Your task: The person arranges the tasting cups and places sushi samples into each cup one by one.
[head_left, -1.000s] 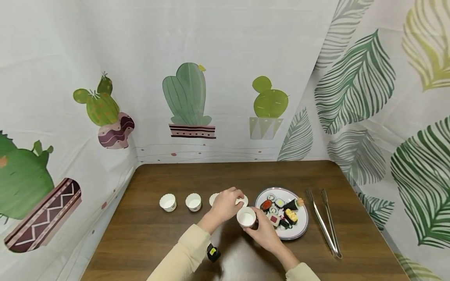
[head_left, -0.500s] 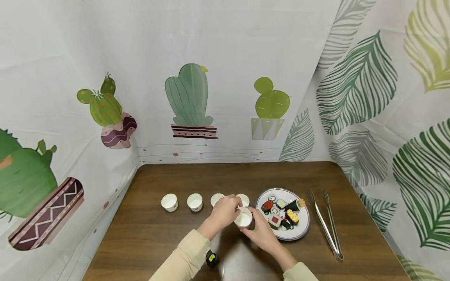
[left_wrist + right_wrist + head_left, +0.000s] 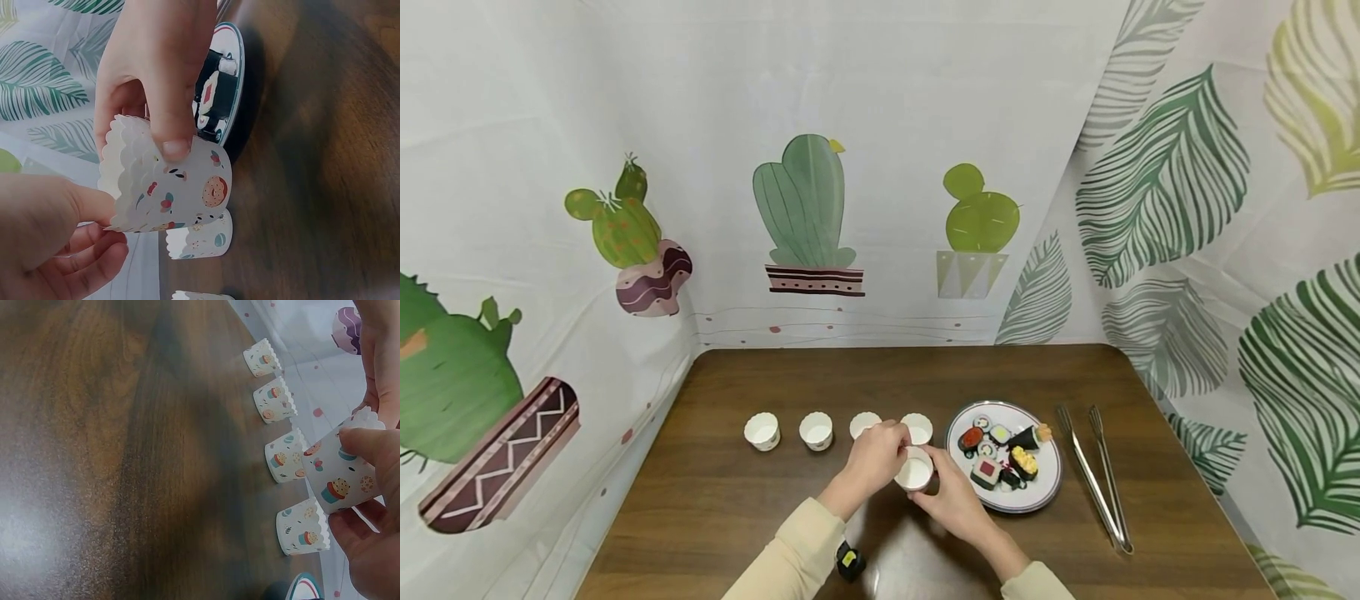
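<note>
A nested stack of white paper cupcake cups (image 3: 914,471) with scalloped rims and printed cupcakes and donuts is held between my two hands. My right hand (image 3: 953,498) grips its side, the thumb (image 3: 172,119) lying on the outer wall in the left wrist view. On the other side, my left hand (image 3: 872,458) pinches the rim, with its other fingers curled. The left wrist view shows several layered rims at the stack's mouth. Just beyond stand several single cups in a row, among them the rightmost cup (image 3: 917,428) and the leftmost cup (image 3: 762,432).
Right of the hands is a round plate (image 3: 1026,500) bearing several toy-like sushi pieces. Metal tongs (image 3: 1097,483) lie further right. A small black thing with a yellow mark (image 3: 850,562) shows beside the left sleeve. Patterned cloth (image 3: 895,325) hangs behind the brown table (image 3: 715,500).
The cup stack and my right hand have shifted slightly left, up to my left hand. My left hand has come from above the stack to its rim, uncovering more of the rightmost cup.
</note>
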Motion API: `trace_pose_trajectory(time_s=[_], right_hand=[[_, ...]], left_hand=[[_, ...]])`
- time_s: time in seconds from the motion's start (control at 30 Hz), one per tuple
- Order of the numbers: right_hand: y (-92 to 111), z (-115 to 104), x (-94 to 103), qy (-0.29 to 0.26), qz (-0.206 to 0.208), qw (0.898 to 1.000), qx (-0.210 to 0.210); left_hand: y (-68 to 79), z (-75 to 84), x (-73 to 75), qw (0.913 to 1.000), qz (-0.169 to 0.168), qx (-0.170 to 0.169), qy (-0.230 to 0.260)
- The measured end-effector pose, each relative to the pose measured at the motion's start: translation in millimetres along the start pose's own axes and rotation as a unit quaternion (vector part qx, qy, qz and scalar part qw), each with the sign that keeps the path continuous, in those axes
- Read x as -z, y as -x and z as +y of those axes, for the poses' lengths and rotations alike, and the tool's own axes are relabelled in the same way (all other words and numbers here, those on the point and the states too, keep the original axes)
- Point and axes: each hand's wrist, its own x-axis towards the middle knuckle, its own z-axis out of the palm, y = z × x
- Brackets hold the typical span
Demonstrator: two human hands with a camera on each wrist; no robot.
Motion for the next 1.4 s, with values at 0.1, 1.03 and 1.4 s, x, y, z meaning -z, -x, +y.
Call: trace_pose_trajectory(time_s=[0.1, 1.03, 1.4], right_hand=[[0.2, -1.2, 0.0, -0.006, -0.008, 1.000, -0.010], [-0.3, -6.1, -4.1, 0.007, -0.012, 1.000, -0.014], [2.9, -1.3, -4.0, 0.003, -0.003, 1.000, -0.006]], left_hand=[[1.1, 0.3, 0.7, 1.0000, -0.001, 0.006, 0.000], [-0.6, 0.6, 30.9, 0.9996, 0.018, -0.011, -0.018], [4.2, -21.0, 47.1, 0.9987, 0.051, 0.000, -0.009]])
